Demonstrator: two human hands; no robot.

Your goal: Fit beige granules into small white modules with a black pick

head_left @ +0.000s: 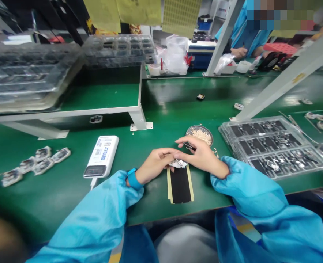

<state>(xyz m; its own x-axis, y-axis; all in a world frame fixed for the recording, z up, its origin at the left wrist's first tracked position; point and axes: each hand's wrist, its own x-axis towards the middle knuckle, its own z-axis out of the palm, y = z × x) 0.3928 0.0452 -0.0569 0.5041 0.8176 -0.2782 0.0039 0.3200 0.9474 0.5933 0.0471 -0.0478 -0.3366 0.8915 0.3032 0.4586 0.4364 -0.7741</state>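
Precariously, a small crumpled silver foil piece [177, 164] sits pinched between the narrowly closed fingers of the left hand [153, 166] and right hand [202, 155], just above a black strip with tan edges [180, 185], where a slack grip could drop it, while a round dish of pale flakes [199, 134] lies just beyond the fingertips.

To our left we have a white power bank [102, 156] with a cable, just beside a cluster of foil-backed parts [43, 165]. To our right sits a stacked clear plastic tray [271, 146] of dark components. Beyond the steel bench frame [138, 117], we can make out a white plastic bag [175, 54], a blue cooler box [201, 56] and a co-worker's blue sleeve [242, 36].
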